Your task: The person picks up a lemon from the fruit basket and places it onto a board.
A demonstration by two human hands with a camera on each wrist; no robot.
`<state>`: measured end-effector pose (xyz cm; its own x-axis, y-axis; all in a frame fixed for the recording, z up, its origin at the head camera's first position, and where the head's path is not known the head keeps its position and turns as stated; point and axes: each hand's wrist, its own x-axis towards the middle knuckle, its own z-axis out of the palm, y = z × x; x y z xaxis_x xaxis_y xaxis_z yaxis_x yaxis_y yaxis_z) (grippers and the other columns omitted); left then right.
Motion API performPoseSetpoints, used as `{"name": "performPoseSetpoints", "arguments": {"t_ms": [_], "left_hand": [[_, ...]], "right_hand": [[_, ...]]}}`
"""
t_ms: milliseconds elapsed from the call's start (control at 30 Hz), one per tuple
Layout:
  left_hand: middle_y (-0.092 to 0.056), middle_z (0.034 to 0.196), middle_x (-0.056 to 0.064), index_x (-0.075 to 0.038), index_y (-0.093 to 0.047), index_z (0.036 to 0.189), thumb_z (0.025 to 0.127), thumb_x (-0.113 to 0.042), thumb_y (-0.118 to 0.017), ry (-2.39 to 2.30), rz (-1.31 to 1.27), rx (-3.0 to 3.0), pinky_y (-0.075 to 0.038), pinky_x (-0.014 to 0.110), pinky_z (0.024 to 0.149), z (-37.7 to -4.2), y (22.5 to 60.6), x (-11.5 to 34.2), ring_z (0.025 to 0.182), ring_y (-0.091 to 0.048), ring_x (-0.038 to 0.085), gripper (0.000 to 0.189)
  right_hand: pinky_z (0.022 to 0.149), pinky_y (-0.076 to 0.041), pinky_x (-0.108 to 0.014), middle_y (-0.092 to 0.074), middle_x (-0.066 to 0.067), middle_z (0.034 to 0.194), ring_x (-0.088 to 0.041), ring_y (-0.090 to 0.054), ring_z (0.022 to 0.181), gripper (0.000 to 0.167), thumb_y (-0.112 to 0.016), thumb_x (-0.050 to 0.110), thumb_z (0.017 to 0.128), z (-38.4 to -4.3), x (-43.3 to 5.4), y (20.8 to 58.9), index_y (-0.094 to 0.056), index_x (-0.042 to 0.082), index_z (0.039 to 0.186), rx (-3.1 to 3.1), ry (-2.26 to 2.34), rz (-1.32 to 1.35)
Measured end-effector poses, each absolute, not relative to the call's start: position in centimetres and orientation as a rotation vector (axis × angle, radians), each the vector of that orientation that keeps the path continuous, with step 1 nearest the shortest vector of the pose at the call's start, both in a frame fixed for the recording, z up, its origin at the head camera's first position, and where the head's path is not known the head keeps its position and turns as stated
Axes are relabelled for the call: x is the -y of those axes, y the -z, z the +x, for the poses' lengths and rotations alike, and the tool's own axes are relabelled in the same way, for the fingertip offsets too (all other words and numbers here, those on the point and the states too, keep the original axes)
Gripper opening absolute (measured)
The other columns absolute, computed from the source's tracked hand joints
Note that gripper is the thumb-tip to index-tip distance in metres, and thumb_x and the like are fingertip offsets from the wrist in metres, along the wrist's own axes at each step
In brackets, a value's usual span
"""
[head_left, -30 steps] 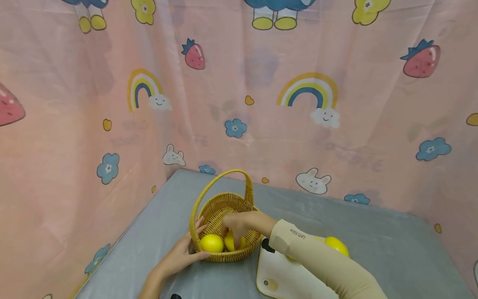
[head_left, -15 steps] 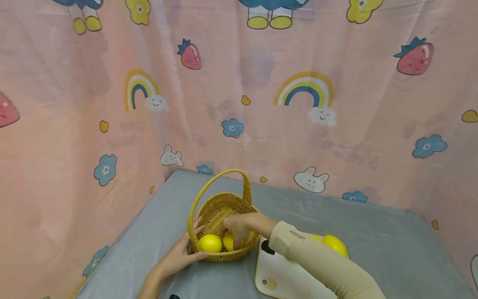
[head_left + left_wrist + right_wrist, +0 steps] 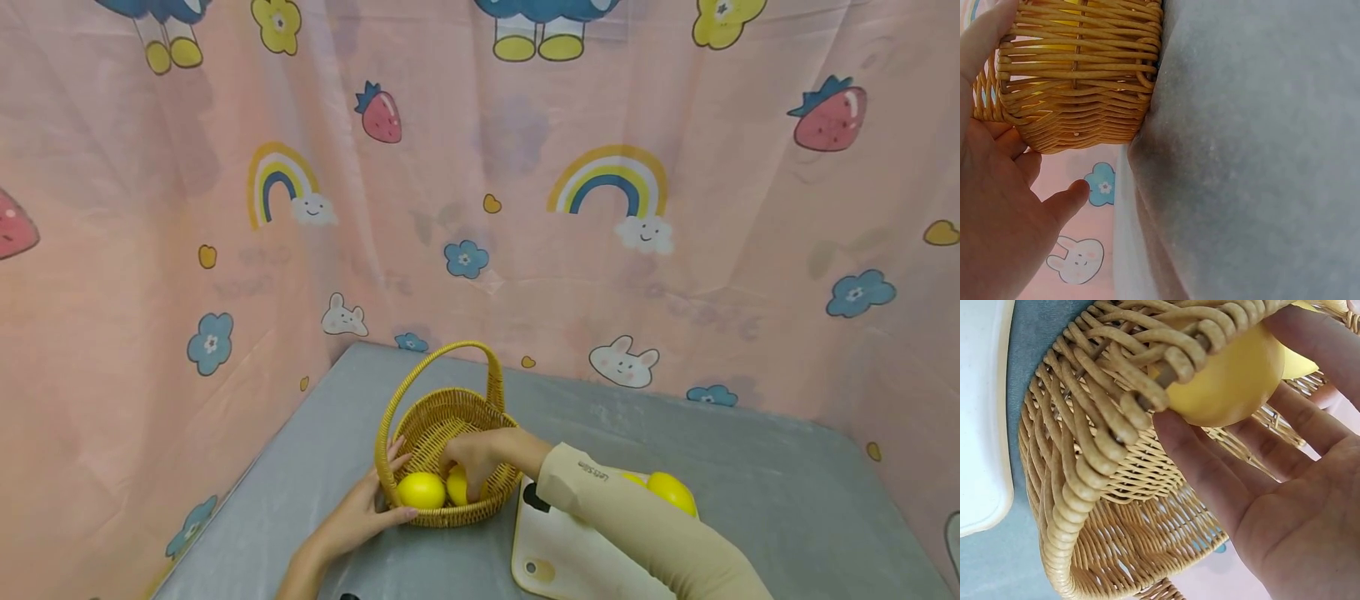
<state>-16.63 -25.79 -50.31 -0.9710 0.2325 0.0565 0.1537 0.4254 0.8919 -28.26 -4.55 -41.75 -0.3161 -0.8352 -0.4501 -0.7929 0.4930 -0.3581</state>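
Observation:
The wicker basket (image 3: 448, 518) with its tall arched handle stands on the grey table. My left hand (image 3: 360, 512) grips the basket's left side, its thumb on the front rim and its fingers spread by the handle's base. Reaching in from the right, my right hand (image 3: 480, 458) holds a yellow lemon (image 3: 455, 486) near the basket floor. In the right wrist view the fingers curl round that lemon (image 3: 1229, 375) beside the woven rim. A second lemon (image 3: 421, 491) lies just left of it inside the basket. The left wrist view shows the basket's outer wall (image 3: 1085, 94) against my left hand (image 3: 1004, 212).
A white board (image 3: 547, 542) with a yellow edge lies right of the basket, partly under my right sleeve (image 3: 637, 517). Yellow lemons (image 3: 672, 493) show behind the sleeve. A small black object (image 3: 349, 597) sits at the bottom edge. A patterned pink curtain (image 3: 465, 167) encloses the table.
The head view has shifted slightly. Both hands keep their places, the left on the basket and the right on the lemon inside it.

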Motion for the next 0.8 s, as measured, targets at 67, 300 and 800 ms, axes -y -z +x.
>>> {"name": "performPoseSetpoints", "arguments": {"t_ms": [67, 300, 800], "left_hand": [[-0.017, 0.166, 0.007, -0.007, -0.027, 0.157, 0.089, -0.03, -0.077, -1.607, 0.353, -2.587, -0.013, 0.062, 0.117, -16.6, 50.3, 25.7, 0.151, -0.009, 0.032, 0.087], [-0.017, 0.165, 0.007, -0.007, -0.026, 0.158, 0.09, -0.029, -0.076, -1.614, 0.355, -2.572, -0.011, 0.061, 0.117, -16.7, 50.4, 25.6, 0.151, -0.008, 0.031, 0.088], [-0.006, 0.167, 0.002, -0.006, -0.032, 0.156, 0.088, -0.031, -0.077, -1.585, 0.319, -2.581, -0.007, 0.064, 0.117, -16.4, 50.3, 25.6, 0.151, 0.0, 0.029, 0.085]], "right_hand": [[0.094, -0.048, -0.022, -0.067, 0.005, 0.118, -0.005, -0.058, 0.105, 0.051, -0.085, 0.007, 0.076, -28.2, 4.5, 41.6, -0.068, 0.008, 0.125, -2.156, 0.083, -1.321], [0.097, -0.048, -0.025, -0.064, 0.003, 0.128, -0.01, -0.056, 0.118, 0.055, -0.085, 0.01, 0.077, -28.2, 3.9, 41.2, -0.066, 0.01, 0.129, -2.193, 0.101, -1.312], [0.098, -0.047, -0.03, -0.058, -0.004, 0.133, -0.019, -0.052, 0.122, 0.055, -0.084, 0.01, 0.079, -28.6, 0.6, 38.1, -0.064, 0.009, 0.13, -2.252, 0.325, -1.401]]}}
